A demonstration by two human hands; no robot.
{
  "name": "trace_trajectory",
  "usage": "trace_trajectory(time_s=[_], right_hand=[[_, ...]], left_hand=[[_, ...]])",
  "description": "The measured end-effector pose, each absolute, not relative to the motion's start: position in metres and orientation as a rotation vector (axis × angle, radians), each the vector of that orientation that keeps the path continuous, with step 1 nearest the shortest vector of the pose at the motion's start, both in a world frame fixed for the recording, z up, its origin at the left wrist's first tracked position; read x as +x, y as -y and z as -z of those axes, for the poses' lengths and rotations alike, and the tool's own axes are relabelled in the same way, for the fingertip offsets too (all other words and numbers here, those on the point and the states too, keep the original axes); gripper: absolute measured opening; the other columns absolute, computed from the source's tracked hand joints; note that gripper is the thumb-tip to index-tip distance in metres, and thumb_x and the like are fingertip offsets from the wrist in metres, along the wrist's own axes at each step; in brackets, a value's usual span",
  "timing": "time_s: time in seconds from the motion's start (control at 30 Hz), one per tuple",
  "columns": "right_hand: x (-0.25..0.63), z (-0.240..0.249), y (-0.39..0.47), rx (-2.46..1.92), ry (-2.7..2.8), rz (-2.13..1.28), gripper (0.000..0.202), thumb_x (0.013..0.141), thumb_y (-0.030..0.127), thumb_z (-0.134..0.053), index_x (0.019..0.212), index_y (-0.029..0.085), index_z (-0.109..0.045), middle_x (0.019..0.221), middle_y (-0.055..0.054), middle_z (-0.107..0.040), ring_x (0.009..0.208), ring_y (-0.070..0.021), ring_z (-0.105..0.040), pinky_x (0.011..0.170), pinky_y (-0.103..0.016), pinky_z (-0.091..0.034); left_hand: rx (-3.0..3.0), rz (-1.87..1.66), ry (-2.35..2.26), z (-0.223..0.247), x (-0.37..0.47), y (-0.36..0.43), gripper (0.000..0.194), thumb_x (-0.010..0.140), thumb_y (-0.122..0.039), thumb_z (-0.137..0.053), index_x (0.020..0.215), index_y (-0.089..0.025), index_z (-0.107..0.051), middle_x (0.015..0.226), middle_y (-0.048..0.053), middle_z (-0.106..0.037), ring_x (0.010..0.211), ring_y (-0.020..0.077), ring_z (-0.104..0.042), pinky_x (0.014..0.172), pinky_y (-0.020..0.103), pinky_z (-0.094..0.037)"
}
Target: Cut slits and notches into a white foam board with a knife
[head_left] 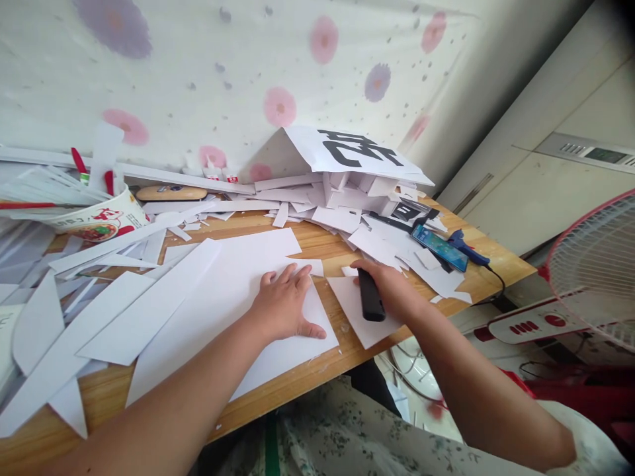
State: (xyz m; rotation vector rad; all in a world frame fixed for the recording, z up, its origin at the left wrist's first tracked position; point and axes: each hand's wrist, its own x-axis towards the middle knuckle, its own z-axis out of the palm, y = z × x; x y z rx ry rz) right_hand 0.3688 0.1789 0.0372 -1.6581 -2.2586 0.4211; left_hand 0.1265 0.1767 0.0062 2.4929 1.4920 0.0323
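My left hand [288, 304] lies with fingers spread on a large white sheet of board [203, 311] near the table's front edge. In my right hand [391, 291] is a black oblong tool [370, 295], tilted, with the fingers wrapped round it. Its far end is hidden by the hand, so its exact kind does not show. Under that hand lies a smaller white piece of board [360, 330], separated from the large sheet by a strip of bare wood.
White offcuts [114, 317] pile up at left beside a paper tub [119, 215] of tools and strips. At back stand glue bottles [212, 170] and a printed sheet [357, 153] over white pieces. A phone [439, 248], blue glue gun [469, 250] and fan [600, 271] are at right.
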Motion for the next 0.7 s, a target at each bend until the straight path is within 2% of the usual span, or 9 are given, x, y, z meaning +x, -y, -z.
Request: trace_trajectory(time_s=[0.13,0.23,0.33,0.4,0.47,0.53,0.6,0.7], right_hand=[[0.401,-0.043,-0.169,-1.488,2.242,-0.69,0.035,0.088,0.016,-0.049,0.115,0.029,-0.065,0.097,-0.002,-0.074,0.087,-0.0227,-0.069,0.075,-0.033,-0.052],[0.414,-0.051,-0.179,-1.438,2.328,-0.746,0.035,0.086,0.014,-0.051,0.112,0.031,-0.067,0.097,0.0,-0.073,0.085,-0.0224,-0.069,0.075,-0.033,-0.054],[0.418,-0.068,-0.203,-1.511,2.249,-0.332,0.031,0.085,0.016,-0.053,0.11,0.026,-0.069,0.095,-0.006,-0.071,0.084,-0.0246,-0.067,0.077,-0.036,-0.052],[0.418,-0.078,-0.216,-1.585,2.006,0.061,0.031,0.084,0.023,-0.057,0.113,0.02,-0.068,0.105,-0.014,-0.066,0.088,-0.029,-0.065,0.08,-0.043,-0.05],[0.412,-0.081,-0.223,-1.564,1.79,0.181,0.039,0.086,0.032,-0.056,0.122,0.016,-0.062,0.108,-0.017,-0.063,0.087,-0.0285,-0.064,0.079,-0.044,-0.05],[0.398,-0.074,-0.223,-1.418,1.741,-0.115,0.045,0.09,0.041,-0.05,0.127,0.015,-0.057,0.092,-0.011,-0.066,0.073,-0.022,-0.064,0.07,-0.039,-0.052],[0.379,-0.058,-0.219,-1.196,1.728,-0.601,0.046,0.088,0.049,-0.051,0.12,0.016,-0.061,0.069,-0.003,-0.062,0.057,-0.0159,-0.058,0.055,-0.031,-0.05],[0.35,-0.03,-0.217,-1.009,1.727,-0.966,0.034,0.08,0.046,-0.063,0.098,0.017,-0.067,0.069,-0.001,-0.063,0.054,-0.0128,-0.055,0.05,-0.026,-0.047]], left_hand=[[2.494,-0.039,-1.486,-0.006,0.126,-0.177,0.115,0.058,-0.08,-0.066,0.146,-0.016,-0.029,0.154,0.019,-0.026,0.144,0.039,-0.014,0.11,0.063,-0.018],[2.501,-0.041,-1.475,-0.006,0.126,-0.176,0.113,0.061,-0.078,-0.066,0.147,-0.016,-0.026,0.154,0.019,-0.025,0.144,0.0393,-0.014,0.111,0.063,-0.018],[2.511,-0.045,-1.467,-0.007,0.124,-0.175,0.104,0.068,-0.074,-0.064,0.146,-0.014,-0.029,0.153,0.021,-0.026,0.144,0.038,-0.015,0.113,0.062,-0.017],[2.521,-0.059,-1.472,-0.006,0.122,-0.174,0.088,0.075,-0.068,-0.063,0.141,-0.016,-0.037,0.153,0.019,-0.026,0.144,0.0359,-0.017,0.114,0.06,-0.018],[2.528,-0.079,-1.482,-0.006,0.121,-0.174,0.071,0.081,-0.06,-0.061,0.135,-0.018,-0.045,0.154,0.017,-0.028,0.144,0.0335,-0.02,0.114,0.058,-0.02],[2.535,-0.1,-1.488,-0.005,0.12,-0.174,0.061,0.083,-0.054,-0.061,0.132,-0.019,-0.048,0.153,0.015,-0.03,0.144,0.0316,-0.022,0.114,0.056,-0.023],[2.538,-0.115,-1.487,-0.004,0.12,-0.175,0.059,0.084,-0.051,-0.062,0.131,-0.019,-0.049,0.153,0.013,-0.032,0.143,0.0311,-0.023,0.114,0.055,-0.024],[2.528,-0.108,-1.483,-0.005,0.12,-0.177,0.063,0.083,-0.052,-0.064,0.133,-0.017,-0.048,0.153,0.012,-0.032,0.144,0.0313,-0.023,0.115,0.056,-0.024]])
